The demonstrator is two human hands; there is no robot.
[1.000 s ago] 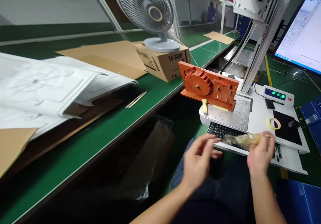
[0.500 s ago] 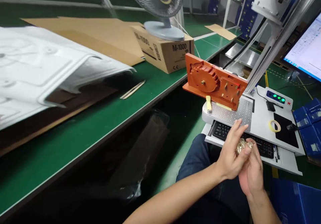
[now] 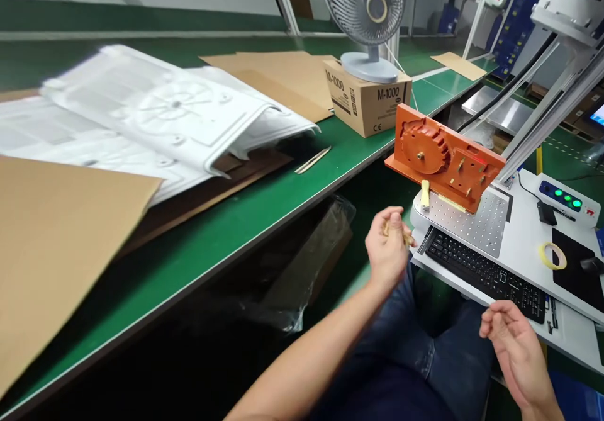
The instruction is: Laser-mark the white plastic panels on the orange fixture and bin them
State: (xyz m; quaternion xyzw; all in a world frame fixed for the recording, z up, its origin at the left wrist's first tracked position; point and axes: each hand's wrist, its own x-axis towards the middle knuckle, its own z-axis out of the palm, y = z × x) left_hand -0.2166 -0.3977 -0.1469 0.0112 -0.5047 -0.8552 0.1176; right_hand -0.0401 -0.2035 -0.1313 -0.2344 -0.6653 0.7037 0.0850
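Observation:
My left hand (image 3: 387, 245) is closed on a crumpled wad of yellowish clear film (image 3: 396, 235), which looks like tape; bits of it poke out between the fingers. It is in front of the left end of the keyboard tray. Lower right, my right hand (image 3: 516, 348) is palm up with half-curled fingers, and nothing shows in it. Beyond both hands an orange fixture (image 3: 443, 160) stands upright on a perforated metal plate (image 3: 476, 226), with a yellow clip (image 3: 425, 194) at its foot.
White moulded panels (image 3: 189, 109) and a cardboard sheet (image 3: 61, 238) lie on the green bench (image 3: 226, 232) at left. A fan (image 3: 368, 12) stands on a carton (image 3: 368, 106). Right are a keyboard (image 3: 486, 273), a tape roll (image 3: 552, 256) and a control box (image 3: 569, 199).
My hands were together around the crumpled film and have parted. The left moved left and keeps the wad; the right moved down and right. The view has turned left.

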